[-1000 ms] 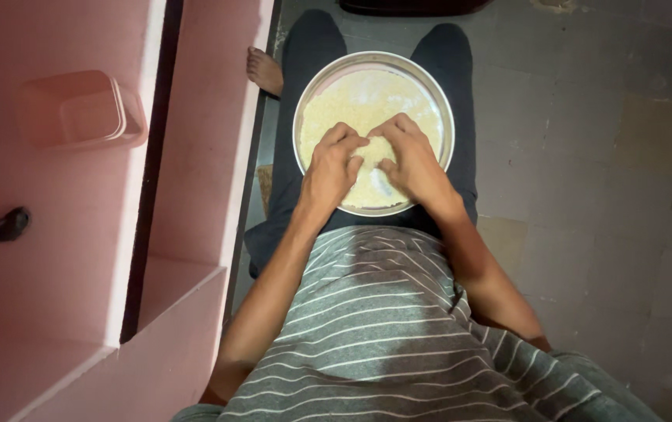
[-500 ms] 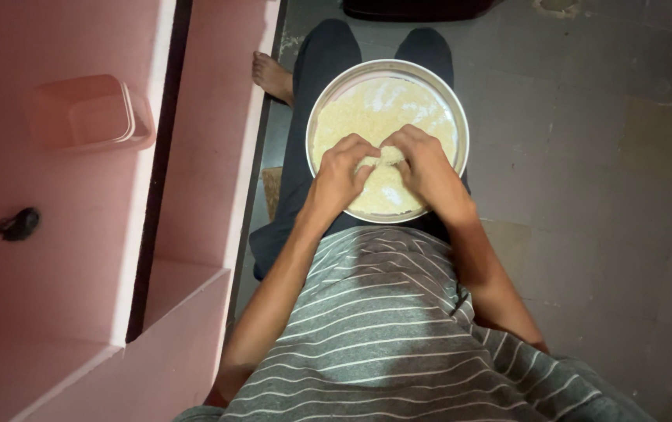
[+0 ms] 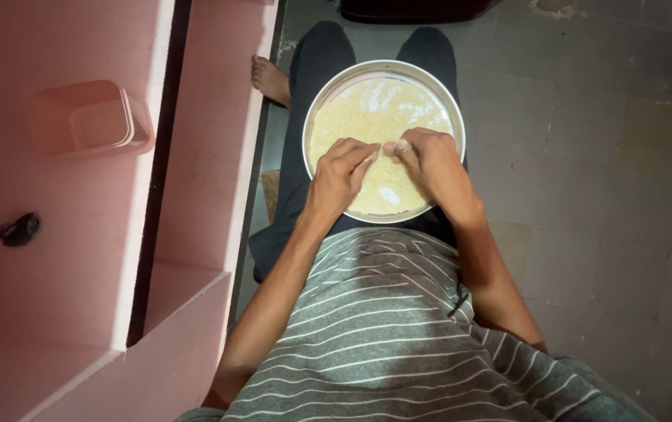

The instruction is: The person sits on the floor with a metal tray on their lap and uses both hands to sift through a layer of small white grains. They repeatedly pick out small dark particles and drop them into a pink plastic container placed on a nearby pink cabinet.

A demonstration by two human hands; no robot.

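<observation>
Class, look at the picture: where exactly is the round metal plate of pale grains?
In the head view the round metal plate rests on the person's lap, centre-top, under the left hand and right hand, right of the pink ledge.

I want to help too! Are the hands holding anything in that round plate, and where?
Nothing is clearly gripped. Both the left hand and the right hand rest palm-down on the pale grains in the round metal plate, fingertips nearly meeting in the middle.

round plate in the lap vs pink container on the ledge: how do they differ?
The round metal plate is shallow and silvery; the pink container is squarish with deeper walls. The plate holds a spread of pale grain; the container looks empty. The left hand and right hand rest in the plate; nothing touches the container. Both sit open-topped.
</observation>
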